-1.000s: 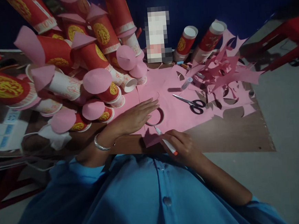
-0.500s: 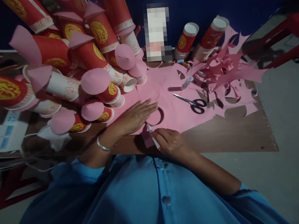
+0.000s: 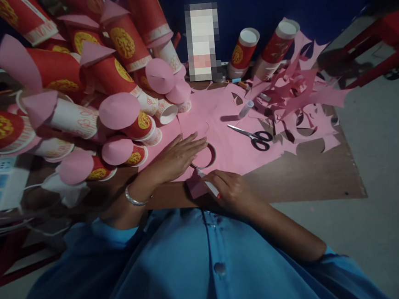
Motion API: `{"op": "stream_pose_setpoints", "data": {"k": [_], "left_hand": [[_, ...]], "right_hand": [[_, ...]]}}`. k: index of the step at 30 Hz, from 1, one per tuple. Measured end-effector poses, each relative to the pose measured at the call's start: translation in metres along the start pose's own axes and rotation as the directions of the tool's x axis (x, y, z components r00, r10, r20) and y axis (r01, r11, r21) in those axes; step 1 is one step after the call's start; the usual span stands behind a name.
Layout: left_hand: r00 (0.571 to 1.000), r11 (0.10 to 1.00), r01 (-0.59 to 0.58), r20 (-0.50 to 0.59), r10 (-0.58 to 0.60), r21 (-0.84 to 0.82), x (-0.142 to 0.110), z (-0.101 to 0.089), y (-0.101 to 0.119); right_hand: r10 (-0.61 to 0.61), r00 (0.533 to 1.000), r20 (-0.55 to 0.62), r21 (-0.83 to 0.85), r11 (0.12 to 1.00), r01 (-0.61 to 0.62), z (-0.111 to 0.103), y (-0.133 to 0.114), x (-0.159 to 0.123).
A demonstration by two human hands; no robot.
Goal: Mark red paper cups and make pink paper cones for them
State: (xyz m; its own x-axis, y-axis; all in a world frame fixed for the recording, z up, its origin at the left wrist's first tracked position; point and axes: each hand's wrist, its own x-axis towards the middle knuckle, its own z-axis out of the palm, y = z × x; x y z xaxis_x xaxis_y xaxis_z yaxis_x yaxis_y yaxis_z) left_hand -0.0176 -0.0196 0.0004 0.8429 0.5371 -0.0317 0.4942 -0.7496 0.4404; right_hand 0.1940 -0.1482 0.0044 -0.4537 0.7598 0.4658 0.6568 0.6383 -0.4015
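Note:
My left hand lies flat with fingers stretched out, pressing on a round ring-shaped object that rests on a pink paper sheet. My right hand is closed round a white pen with a red end, its tip touching the paper at the ring's near edge. A silver bracelet circles my left wrist. Black-handled scissors lie on the pink sheet to the right of the ring.
A heap of red and white paper cups with pink cone tops fills the left of the wooden table. Pink paper offcuts pile at the right. Two upright red cups and a small tube stand behind. A power strip is at far left.
My right hand has drawn the pen leftward round the ring's near edge, closer to my left hand. My left hand has stayed flat on the ring.

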Motion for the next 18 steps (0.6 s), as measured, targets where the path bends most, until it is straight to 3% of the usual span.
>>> {"op": "stream_pose_setpoints", "data": {"k": [10, 18], "left_hand": [[1.000, 1.000, -0.005, 0.004, 0.005, 0.000, 0.000, -0.001, 0.000], [1.000, 1.000, -0.002, -0.005, 0.002, -0.005, 0.001, -0.001, 0.001]], "right_hand": [[0.208, 0.978, 0.019, 0.237, 0.949, -0.207, -0.021, 0.011, -0.010], [0.260, 0.965, -0.017, 0.287, 0.926, -0.245, -0.033, 0.018, -0.010]]}}
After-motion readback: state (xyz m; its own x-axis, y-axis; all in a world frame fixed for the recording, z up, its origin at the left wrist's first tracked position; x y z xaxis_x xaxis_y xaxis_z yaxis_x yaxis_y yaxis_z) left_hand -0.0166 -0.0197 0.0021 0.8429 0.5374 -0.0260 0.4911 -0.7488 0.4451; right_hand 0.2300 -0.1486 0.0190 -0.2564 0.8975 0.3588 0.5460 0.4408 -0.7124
